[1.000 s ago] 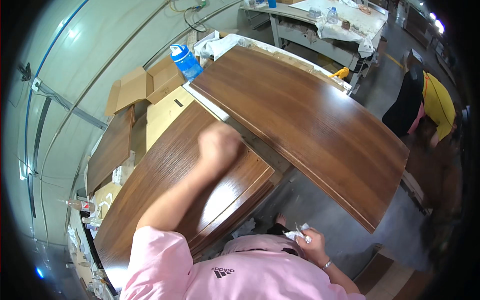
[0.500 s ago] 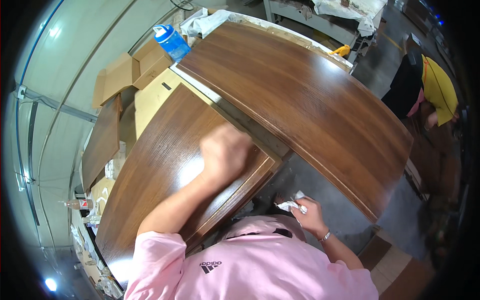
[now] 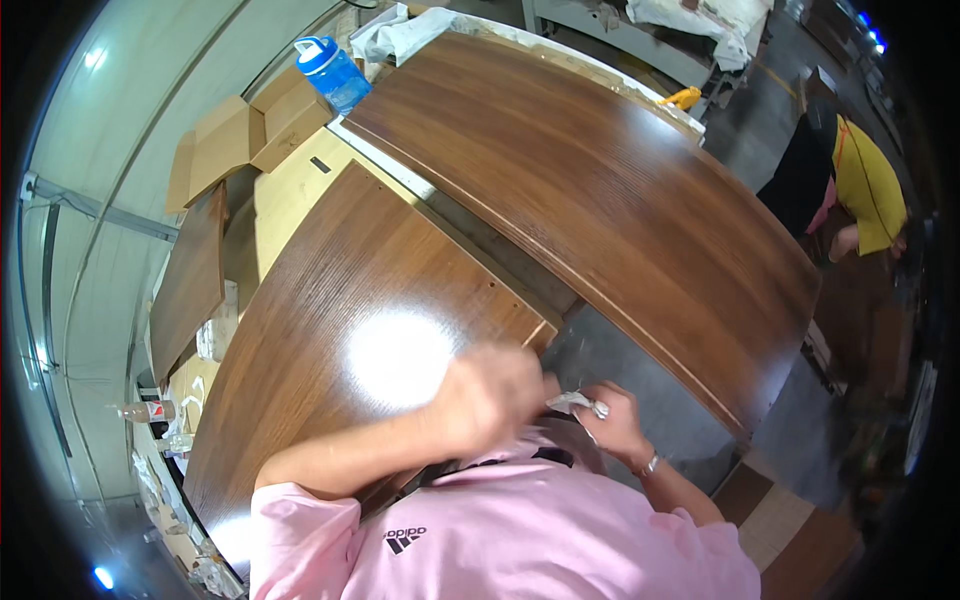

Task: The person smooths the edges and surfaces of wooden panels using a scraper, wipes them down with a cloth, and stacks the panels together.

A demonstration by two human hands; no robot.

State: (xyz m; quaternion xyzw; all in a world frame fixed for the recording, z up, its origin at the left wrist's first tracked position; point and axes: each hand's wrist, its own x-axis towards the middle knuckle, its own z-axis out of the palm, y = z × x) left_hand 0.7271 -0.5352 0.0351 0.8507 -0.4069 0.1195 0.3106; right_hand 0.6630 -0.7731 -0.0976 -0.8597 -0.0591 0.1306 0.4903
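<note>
In front of my body, my right hand pinches a crumpled white tissue. Close to the tissue's left side is my left hand, curled but smeared by motion, so its fingers and any contact with the tissue cannot be made out. It hovers over the near right corner of a brown wood-grain panel. That panel lies flat with a glossy face, a bright reflection and small holes along its right edge. A second, larger brown wood-grain panel lies beyond it, across a narrow gap.
A blue water bottle and an open cardboard box stand at the far left. Another brown panel leans at the left, near a clear plastic bottle. At the right, a co-worker in yellow and black bends over.
My left hand has moved off the panel's face, toward my body and right, to beside the tissue. My right hand has stayed nearly in place, still holding the tissue.
</note>
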